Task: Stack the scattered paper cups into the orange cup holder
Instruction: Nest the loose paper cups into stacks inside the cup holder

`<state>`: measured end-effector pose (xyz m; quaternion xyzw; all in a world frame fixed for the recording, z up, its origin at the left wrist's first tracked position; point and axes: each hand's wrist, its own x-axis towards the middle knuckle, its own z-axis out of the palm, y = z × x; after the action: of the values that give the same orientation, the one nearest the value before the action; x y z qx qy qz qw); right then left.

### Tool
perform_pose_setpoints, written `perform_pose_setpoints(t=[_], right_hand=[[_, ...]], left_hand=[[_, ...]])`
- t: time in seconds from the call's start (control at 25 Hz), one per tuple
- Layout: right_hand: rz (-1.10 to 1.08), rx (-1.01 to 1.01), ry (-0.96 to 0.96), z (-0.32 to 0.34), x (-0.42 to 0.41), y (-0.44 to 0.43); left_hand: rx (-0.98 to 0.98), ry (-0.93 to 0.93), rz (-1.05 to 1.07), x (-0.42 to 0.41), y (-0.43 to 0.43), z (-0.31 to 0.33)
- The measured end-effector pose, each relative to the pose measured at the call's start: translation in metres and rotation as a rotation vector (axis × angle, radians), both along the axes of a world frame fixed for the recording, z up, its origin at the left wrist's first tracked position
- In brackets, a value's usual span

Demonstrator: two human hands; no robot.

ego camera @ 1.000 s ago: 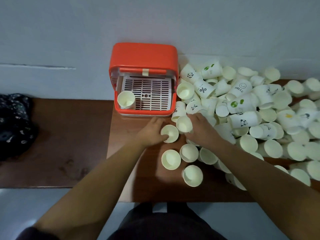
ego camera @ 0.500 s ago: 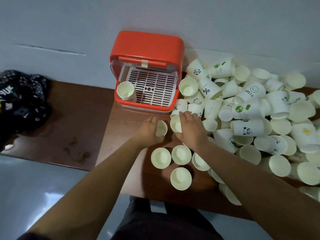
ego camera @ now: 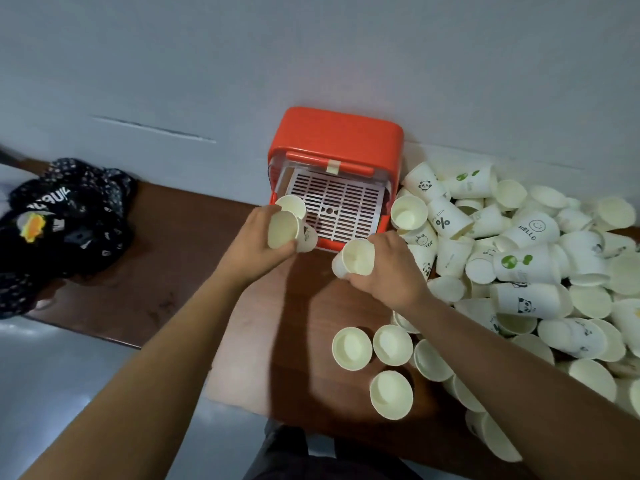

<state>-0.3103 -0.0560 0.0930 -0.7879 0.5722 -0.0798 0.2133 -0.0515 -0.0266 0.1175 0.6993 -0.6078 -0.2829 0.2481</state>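
Left hand grips a cup, right hand a second cup; holder has a lone cup, heap left to stack.

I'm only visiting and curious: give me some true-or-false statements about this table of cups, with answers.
1. The left hand grips a tilted cup. True.
2. The right hand is empty. False: it grips a second cup.
3. The cup holder is blue. False: it is orange.
4. The heap of loose cups lies left of the holder. False: it lies to its right.
5. A standing cup is already inside the holder. True.
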Motion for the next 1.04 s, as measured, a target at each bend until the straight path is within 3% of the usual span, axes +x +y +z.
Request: perform_pose_setpoints(t=[0.12,0.24,0.72,0.88,1.04], right_hand=[[-0.053,-0.01,-0.191,0.025,0.026,-0.013],[-0.093,-0.041,-0.248,0.037,0.046,-0.019],[-0.266,-0.17,-0.302,0.019,0.086,-0.042],[-0.261,-0.124,-0.323,0.017,0.107,-0.053],[-0.152,-0.04,-0.281,0.013,0.132,-0.067]], left_hand=[[-0.078,0.01,0.103,0.03,-0.018,0.011],[-0.049,0.015,0.101,0.042,-0.037,0.009],[0.061,-0.168,-0.225,0.04,-0.092,-0.073],[0.08,-0.04,-0.295,0.052,-0.094,-0.082],[0.075,0.128,-0.193,0.074,-0.088,-0.077]])
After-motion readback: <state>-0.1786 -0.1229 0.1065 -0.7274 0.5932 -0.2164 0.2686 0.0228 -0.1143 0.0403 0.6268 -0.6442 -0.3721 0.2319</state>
